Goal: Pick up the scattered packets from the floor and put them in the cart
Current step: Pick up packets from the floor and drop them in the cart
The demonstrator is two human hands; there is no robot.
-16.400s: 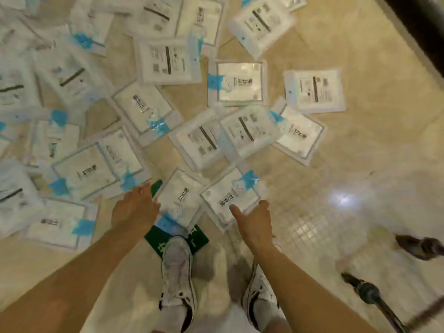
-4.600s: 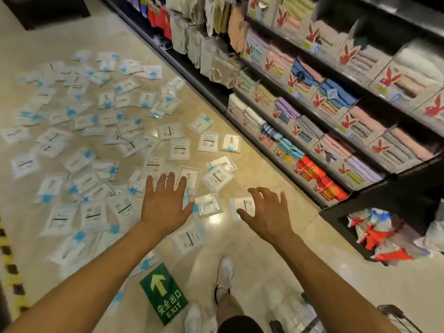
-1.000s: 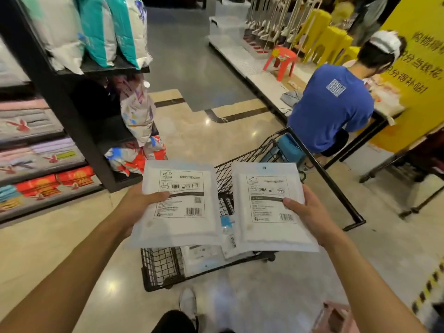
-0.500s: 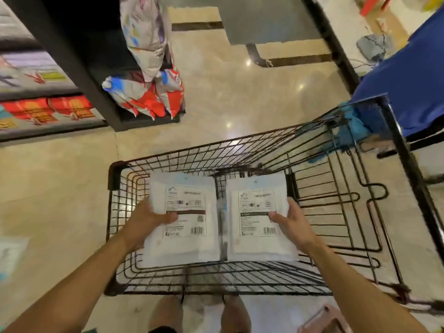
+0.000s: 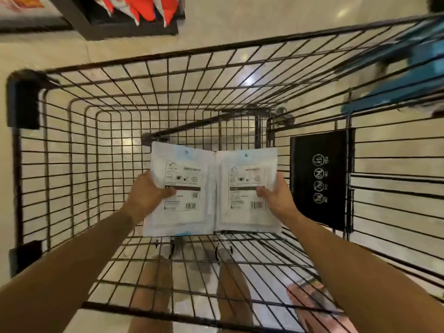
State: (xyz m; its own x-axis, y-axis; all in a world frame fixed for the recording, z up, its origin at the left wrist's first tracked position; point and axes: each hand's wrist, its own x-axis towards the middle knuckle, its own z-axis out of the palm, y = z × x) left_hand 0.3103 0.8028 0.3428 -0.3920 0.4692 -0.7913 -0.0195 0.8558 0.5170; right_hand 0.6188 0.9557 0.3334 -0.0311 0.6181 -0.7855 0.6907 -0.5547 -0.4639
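Observation:
I look straight down into a black wire cart (image 5: 79, 131). Both arms reach deep inside its basket. My left hand (image 5: 146, 197) grips a white packet (image 5: 186, 212) by its left edge, thumb on the printed label. My right hand (image 5: 276, 197) grips a second white packet (image 5: 242, 212) by its right edge. The two packets lie side by side, flat and face up, low in the basket, their inner edges touching. Whether they rest on the cart's floor or on other packets I cannot tell.
A black sign plate (image 5: 319, 179) with white icons hangs on the cart's right wall. Blue plastic (image 5: 394, 75) sits at the cart's top right. A dark shelf base with red bags (image 5: 134, 15) stands beyond the cart. My legs show through the wire below.
Both hands have gone lower into the cart with the packets, and my head has bent further over the basket. The packets have come together edge to edge.

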